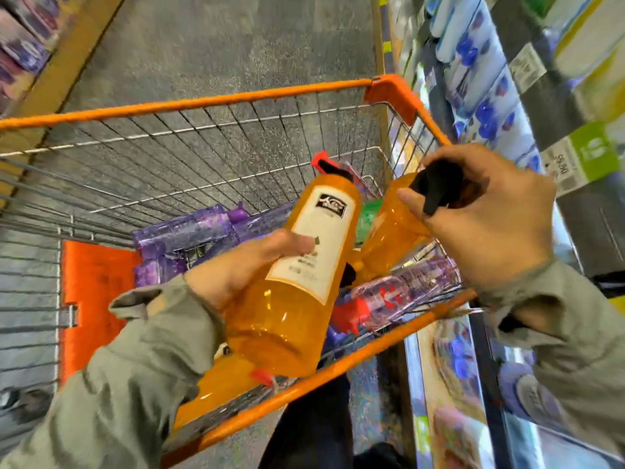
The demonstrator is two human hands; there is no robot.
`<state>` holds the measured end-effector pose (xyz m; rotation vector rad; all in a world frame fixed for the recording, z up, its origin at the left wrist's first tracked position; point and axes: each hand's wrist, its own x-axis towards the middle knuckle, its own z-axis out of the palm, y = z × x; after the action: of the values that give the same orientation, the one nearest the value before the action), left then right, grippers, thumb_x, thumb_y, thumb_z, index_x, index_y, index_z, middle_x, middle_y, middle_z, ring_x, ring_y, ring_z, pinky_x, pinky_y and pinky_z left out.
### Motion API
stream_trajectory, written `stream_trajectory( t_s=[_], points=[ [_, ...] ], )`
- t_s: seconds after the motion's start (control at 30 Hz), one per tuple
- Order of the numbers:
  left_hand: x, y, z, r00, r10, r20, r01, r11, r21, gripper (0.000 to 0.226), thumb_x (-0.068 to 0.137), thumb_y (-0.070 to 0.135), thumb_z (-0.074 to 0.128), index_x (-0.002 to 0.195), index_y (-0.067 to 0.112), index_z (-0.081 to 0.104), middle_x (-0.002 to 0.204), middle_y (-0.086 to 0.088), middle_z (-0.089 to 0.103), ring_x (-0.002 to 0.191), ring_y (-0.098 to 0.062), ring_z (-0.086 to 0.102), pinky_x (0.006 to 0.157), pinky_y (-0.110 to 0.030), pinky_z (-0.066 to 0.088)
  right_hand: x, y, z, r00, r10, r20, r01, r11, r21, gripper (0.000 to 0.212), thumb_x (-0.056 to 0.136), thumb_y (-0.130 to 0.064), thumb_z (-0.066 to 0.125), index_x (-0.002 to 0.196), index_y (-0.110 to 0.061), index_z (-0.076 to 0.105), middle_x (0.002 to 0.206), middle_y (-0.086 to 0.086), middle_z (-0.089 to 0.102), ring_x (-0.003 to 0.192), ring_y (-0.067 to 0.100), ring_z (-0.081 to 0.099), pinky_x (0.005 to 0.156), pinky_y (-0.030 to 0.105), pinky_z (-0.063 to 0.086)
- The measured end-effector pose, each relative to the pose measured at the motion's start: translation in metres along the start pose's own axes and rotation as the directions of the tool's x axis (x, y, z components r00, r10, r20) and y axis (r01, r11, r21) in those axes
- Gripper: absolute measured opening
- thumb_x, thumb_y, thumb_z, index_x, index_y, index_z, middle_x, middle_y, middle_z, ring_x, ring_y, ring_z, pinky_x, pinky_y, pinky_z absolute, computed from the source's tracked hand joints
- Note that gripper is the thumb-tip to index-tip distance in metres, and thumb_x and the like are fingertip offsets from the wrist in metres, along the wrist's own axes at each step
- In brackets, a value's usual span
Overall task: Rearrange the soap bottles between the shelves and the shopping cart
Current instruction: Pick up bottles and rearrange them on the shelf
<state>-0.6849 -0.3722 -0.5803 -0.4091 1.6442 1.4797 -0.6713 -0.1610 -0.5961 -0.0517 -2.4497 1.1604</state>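
My left hand (243, 265) grips a big orange soap bottle (297, 286) with a white label and a black and red pump, tilted above the shopping cart (209, 99). My right hand (483, 214) holds a second orange bottle (389, 238) by its black pump top, at the cart's right side. Purple bottles (189, 235) lie in the cart, along with a clear purple bottle with a red cap (399, 292) and another orange bottle (216, 384) at the near corner. A green object (367, 218) shows between the two held bottles.
Shelves (527, 96) on the right carry white and blue packages and price tags. More purple goods (20, 45) stand on a shelf at the upper left. Grey floor runs ahead of the cart. The cart's orange child-seat flap (91, 299) is at the left.
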Motion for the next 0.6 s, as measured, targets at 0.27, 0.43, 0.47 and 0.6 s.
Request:
stream_trajectory(
  t_s=[0.27, 0.43, 0.47, 0.6],
  points=[
    [0.029, -0.005, -0.007, 0.962, 0.256, -0.094, -0.254, 0.967, 0.028, 0.08, 0.031, 0.034, 0.074, 0.105, 0.007, 0.063, 0.093, -0.013, 0.074, 0.082, -0.028, 0.071, 0.076, -0.04, 0.059, 0.014, 0.002, -0.002, 1.0, 0.013, -0.005, -0.014, 0.997, -0.077, 0.03, 0.071, -0.027, 0.082, 0.095, -0.016, 0.068, 0.078, -0.009, 0.06, 0.068, 0.006, 0.051, 0.07, 0.023, 0.049],
    [0.048, 0.004, 0.002, 0.912, 0.398, -0.096, -0.392, 0.917, 0.073, 0.079, 0.032, 0.034, 0.076, 0.107, 0.015, 0.059, 0.101, -0.006, 0.073, 0.091, -0.024, 0.07, 0.081, -0.04, 0.057, 0.029, 0.002, -0.008, 0.999, 0.007, -0.043, -0.01, 0.996, -0.086, 0.029, 0.069, -0.037, 0.077, 0.09, -0.019, 0.068, 0.073, -0.023, 0.053, 0.065, -0.015, 0.051, 0.066, 0.005, 0.041],
    [0.05, 0.006, 0.005, 0.901, 0.424, -0.094, -0.417, 0.905, 0.086, 0.078, 0.033, 0.034, 0.076, 0.107, 0.016, 0.058, 0.1, -0.004, 0.073, 0.09, -0.021, 0.07, 0.08, -0.038, 0.058, 0.031, 0.0, -0.011, 0.999, 0.001, -0.044, -0.005, 0.996, -0.091, 0.028, 0.07, -0.037, 0.077, 0.089, -0.019, 0.067, 0.073, -0.023, 0.053, 0.065, -0.014, 0.052, 0.066, 0.004, 0.041],
    [0.05, 0.021, 0.016, 0.859, 0.507, -0.064, -0.499, 0.859, 0.115, 0.072, 0.034, 0.035, 0.075, 0.102, 0.019, 0.057, 0.089, 0.009, 0.073, 0.083, -0.01, 0.07, 0.073, -0.025, 0.056, 0.036, -0.012, -0.028, 1.0, -0.009, -0.023, 0.007, 0.997, -0.079, 0.022, 0.073, -0.033, 0.078, 0.086, -0.021, 0.065, 0.073, -0.015, 0.058, 0.065, 0.001, 0.052, 0.065, 0.008, 0.042]
  ],
)
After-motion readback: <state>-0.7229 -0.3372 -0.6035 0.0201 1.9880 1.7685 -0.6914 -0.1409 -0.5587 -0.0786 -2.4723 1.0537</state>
